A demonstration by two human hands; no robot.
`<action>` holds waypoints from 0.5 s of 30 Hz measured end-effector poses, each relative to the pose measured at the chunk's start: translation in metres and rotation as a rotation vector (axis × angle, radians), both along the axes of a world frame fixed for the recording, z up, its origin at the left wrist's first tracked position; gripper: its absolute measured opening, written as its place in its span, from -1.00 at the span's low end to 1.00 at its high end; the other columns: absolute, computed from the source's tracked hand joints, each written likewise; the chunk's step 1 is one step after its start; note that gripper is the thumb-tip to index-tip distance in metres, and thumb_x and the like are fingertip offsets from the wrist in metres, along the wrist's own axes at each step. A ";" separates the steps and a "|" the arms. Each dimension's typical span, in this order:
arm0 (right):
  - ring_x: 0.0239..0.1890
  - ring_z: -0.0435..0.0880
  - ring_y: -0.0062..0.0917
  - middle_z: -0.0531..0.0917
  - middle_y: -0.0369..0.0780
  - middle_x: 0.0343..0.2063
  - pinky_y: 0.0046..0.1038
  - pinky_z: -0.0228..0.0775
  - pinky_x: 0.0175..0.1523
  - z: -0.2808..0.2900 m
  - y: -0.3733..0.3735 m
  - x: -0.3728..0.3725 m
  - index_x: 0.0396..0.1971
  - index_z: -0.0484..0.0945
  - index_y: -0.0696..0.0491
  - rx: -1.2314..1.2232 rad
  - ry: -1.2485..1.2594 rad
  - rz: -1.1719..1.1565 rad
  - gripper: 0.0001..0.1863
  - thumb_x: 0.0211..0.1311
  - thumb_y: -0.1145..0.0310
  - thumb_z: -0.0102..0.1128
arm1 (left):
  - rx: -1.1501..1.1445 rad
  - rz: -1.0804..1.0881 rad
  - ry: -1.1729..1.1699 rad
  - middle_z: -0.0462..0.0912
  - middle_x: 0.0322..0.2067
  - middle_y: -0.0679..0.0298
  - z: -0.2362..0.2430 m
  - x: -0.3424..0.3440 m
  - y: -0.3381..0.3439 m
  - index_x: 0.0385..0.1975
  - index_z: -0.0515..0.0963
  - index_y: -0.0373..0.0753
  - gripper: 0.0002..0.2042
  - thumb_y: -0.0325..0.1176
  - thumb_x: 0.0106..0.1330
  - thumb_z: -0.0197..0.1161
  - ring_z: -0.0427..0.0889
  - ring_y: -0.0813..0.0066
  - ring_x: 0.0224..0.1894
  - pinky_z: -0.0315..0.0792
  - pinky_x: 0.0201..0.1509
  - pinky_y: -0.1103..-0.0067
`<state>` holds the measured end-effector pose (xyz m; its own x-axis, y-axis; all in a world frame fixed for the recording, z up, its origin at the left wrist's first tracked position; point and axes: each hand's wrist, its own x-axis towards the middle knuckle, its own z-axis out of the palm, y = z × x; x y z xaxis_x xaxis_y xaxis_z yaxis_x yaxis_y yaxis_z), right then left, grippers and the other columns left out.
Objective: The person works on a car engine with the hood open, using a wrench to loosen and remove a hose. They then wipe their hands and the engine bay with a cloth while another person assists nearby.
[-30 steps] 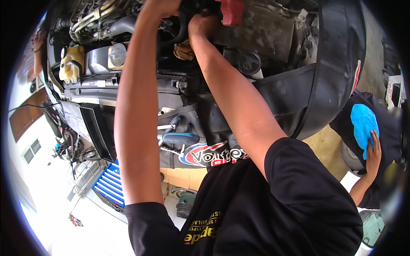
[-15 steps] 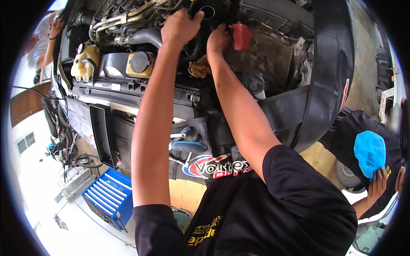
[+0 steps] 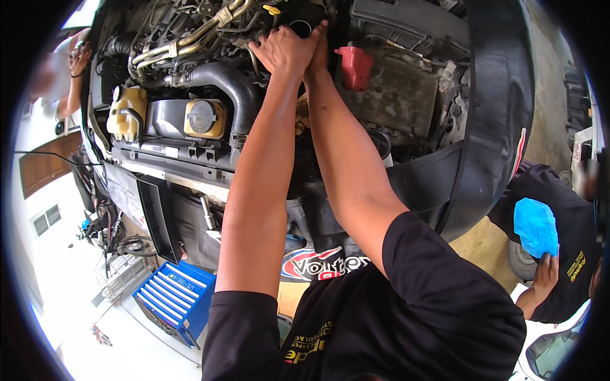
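Observation:
My left hand (image 3: 284, 49) rests among engine parts just below a dark round opening with a metal rim (image 3: 300, 28), fingers spread and slightly bent, thumb toward the opening. My right hand (image 3: 319, 47) is beside it on the right, partly behind it, fingertips at the rim's right side; its grip is hidden. A yellow loop handle (image 3: 272, 10) sits above my left hand. A red plastic piece (image 3: 352, 66) is right of my right hand. A black curved hose (image 3: 229, 86) and a yellowish capped reservoir (image 3: 204, 117) lie to the left.
A black fender cover (image 3: 489, 127) drapes the car's edge, with a black tray (image 3: 154, 209) at the front. A blue tool cabinet (image 3: 175, 298) stands at lower left. A co-worker holding a blue cloth (image 3: 535, 225) is at right; another person's hand (image 3: 79, 58) is at upper left.
My left hand has come down and right, beside my right hand, its fingers now spread. The engine bay shows more fully. The co-worker's blue cloth sits lower in view than a second ago.

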<state>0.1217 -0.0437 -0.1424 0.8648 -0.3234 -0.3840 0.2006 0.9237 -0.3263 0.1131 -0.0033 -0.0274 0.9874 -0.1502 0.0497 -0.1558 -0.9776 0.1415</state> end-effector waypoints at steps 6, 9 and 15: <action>-0.11 0.55 -0.51 0.55 -0.30 -0.17 -0.36 0.47 0.01 -0.015 -0.010 0.011 -0.02 0.50 -0.03 -0.035 -0.030 -0.013 -0.37 0.31 -0.33 0.12 | -0.015 0.016 -0.003 0.79 -0.25 0.05 0.006 0.002 -0.011 -0.21 0.77 -0.29 -0.26 0.41 0.14 0.19 0.71 0.15 -0.04 0.17 0.30 0.16; -0.15 0.56 -0.51 0.55 -0.30 -0.22 -0.37 0.47 -0.04 -0.008 -0.009 0.013 -0.06 0.52 -0.02 -0.048 -0.037 0.028 -0.44 0.30 -0.24 0.13 | -0.085 0.029 -0.039 0.79 -0.32 0.02 0.001 0.005 -0.006 -0.30 0.77 -0.30 -0.31 0.36 0.11 0.24 0.74 0.07 -0.11 0.24 0.30 0.13; -0.30 0.57 -0.52 0.54 -0.30 -0.33 -0.38 0.47 -0.13 -0.010 -0.008 0.009 -0.13 0.53 -0.03 -0.027 0.162 0.064 -0.47 0.29 -0.24 0.11 | -0.191 0.062 -0.145 0.77 -0.30 -0.07 -0.010 -0.001 -0.011 -0.32 0.77 -0.34 -0.29 0.36 0.08 0.25 0.76 -0.01 -0.13 0.54 0.02 0.25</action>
<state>0.1309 -0.0517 -0.1528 0.8113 -0.2820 -0.5122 0.0846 0.9234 -0.3744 0.1124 -0.0138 -0.0370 0.9750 -0.0634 0.2128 -0.1280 -0.9435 0.3057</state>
